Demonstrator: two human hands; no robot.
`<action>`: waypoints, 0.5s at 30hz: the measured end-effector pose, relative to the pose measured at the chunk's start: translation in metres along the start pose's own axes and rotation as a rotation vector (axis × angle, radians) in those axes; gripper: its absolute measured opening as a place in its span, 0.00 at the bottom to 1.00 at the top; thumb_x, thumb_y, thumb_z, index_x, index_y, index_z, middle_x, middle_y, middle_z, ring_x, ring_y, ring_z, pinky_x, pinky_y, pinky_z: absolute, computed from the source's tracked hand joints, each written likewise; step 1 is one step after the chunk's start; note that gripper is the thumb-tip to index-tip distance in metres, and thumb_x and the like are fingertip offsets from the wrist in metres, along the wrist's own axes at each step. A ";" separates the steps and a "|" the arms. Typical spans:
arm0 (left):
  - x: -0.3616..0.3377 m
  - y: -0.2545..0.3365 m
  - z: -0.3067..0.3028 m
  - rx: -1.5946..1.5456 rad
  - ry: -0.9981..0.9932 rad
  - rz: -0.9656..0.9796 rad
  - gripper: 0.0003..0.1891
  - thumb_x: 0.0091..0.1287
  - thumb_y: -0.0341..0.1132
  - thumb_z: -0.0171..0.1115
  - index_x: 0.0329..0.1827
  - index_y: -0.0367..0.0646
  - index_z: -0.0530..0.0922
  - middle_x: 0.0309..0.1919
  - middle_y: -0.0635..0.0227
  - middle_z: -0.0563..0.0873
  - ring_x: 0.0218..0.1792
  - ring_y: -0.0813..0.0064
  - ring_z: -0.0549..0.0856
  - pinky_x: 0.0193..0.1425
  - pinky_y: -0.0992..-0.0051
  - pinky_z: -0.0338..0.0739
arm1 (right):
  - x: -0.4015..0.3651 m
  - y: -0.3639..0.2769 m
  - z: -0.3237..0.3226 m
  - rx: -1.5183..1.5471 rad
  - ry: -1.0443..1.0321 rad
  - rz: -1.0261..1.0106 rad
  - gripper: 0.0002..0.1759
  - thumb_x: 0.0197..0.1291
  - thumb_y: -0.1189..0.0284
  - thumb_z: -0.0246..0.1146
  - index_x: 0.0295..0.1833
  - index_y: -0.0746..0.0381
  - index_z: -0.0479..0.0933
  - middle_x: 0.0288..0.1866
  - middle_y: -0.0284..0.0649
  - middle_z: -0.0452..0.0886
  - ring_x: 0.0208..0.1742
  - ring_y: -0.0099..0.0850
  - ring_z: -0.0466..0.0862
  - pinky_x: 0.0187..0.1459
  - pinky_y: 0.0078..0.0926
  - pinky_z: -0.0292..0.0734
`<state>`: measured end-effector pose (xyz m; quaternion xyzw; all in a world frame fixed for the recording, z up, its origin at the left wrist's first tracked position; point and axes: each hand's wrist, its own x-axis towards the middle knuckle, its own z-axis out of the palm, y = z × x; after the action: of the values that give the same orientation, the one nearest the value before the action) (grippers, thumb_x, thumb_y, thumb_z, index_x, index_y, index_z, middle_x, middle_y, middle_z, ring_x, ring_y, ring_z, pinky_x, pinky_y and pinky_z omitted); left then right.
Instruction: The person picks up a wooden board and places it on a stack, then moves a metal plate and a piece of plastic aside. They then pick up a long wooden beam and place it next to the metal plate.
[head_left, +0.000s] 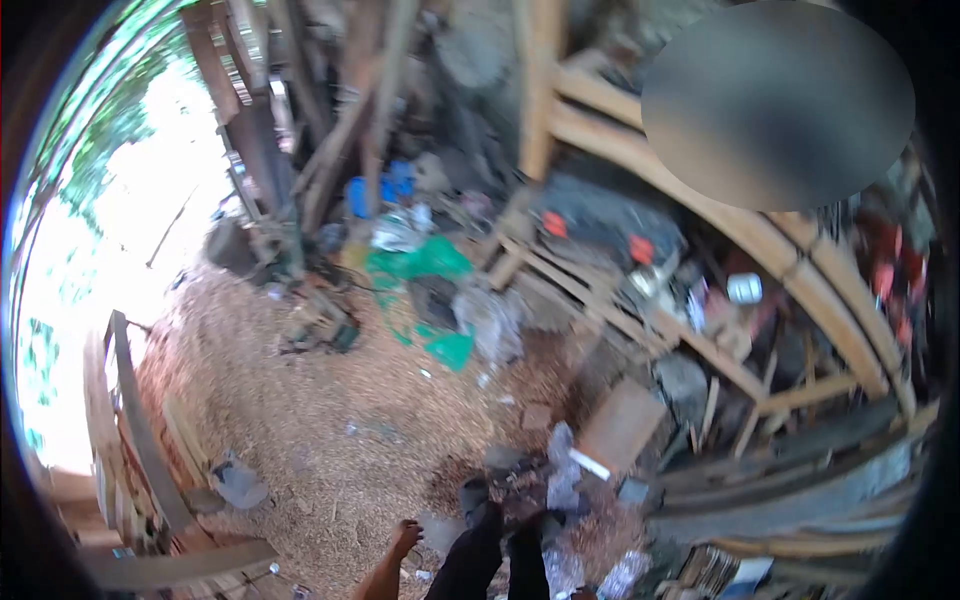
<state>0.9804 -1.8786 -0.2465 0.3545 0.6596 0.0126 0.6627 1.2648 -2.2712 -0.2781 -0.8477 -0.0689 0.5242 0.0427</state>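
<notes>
My left hand hangs beside my dark trouser legs, low in the head view. Its fingers look loosely bent and a little apart, with nothing visible in them. Only a sliver of my right hand shows at the bottom edge, so its fingers are hidden. Under me the ground is covered with wood shavings. Crumpled clear plastic lies on the ground close to my right hand.
Ahead lie green plastic sheeting and a whitish plastic bag. A brown board rests at the right, below a wooden frame. Long timbers are stacked lower right; planks lean at left. A blurred oval covers the upper right.
</notes>
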 end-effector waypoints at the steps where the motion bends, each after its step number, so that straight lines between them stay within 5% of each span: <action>1: -0.020 0.007 -0.029 -0.040 0.103 0.039 0.16 0.56 0.32 0.55 0.47 0.33 0.70 0.32 0.56 0.81 0.27 0.67 0.81 0.27 0.74 0.75 | -0.001 -0.031 -0.027 -0.063 0.026 -0.087 0.25 0.43 0.58 0.58 0.45 0.64 0.73 0.42 0.52 0.76 0.46 0.46 0.76 0.46 0.39 0.71; 4: -0.069 0.041 -0.093 0.010 0.195 -0.026 0.17 0.60 0.32 0.51 0.51 0.38 0.65 0.37 0.54 0.80 0.29 0.67 0.82 0.31 0.69 0.75 | -0.018 -0.123 -0.091 -0.251 0.103 -0.319 0.24 0.43 0.59 0.58 0.44 0.64 0.73 0.41 0.52 0.77 0.44 0.45 0.76 0.45 0.39 0.72; 6: -0.088 0.049 -0.124 -0.040 0.377 -0.024 0.14 0.56 0.34 0.55 0.41 0.33 0.73 0.30 0.57 0.82 0.26 0.69 0.81 0.27 0.72 0.74 | -0.033 -0.191 -0.122 -0.379 0.149 -0.465 0.24 0.44 0.59 0.58 0.44 0.64 0.73 0.40 0.52 0.77 0.44 0.44 0.77 0.44 0.38 0.72; 10: -0.134 0.079 -0.178 0.178 0.137 0.083 0.13 0.54 0.38 0.56 0.32 0.36 0.78 0.25 0.61 0.82 0.26 0.73 0.81 0.31 0.72 0.74 | -0.056 -0.326 -0.120 -0.657 0.171 -0.737 0.23 0.44 0.59 0.57 0.43 0.64 0.73 0.39 0.51 0.77 0.42 0.44 0.77 0.42 0.38 0.73; 15: -0.115 0.053 -0.252 0.018 0.045 0.133 0.14 0.56 0.41 0.57 0.36 0.38 0.78 0.29 0.65 0.82 0.28 0.75 0.81 0.31 0.74 0.74 | -0.093 -0.439 -0.068 -0.932 0.142 -1.010 0.22 0.45 0.60 0.57 0.43 0.64 0.74 0.37 0.50 0.78 0.40 0.42 0.78 0.40 0.37 0.73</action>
<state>0.7666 -1.7805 -0.0910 0.4033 0.6492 0.0587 0.6422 1.2527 -1.8530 -0.1026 -0.6738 -0.6707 0.2988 -0.0828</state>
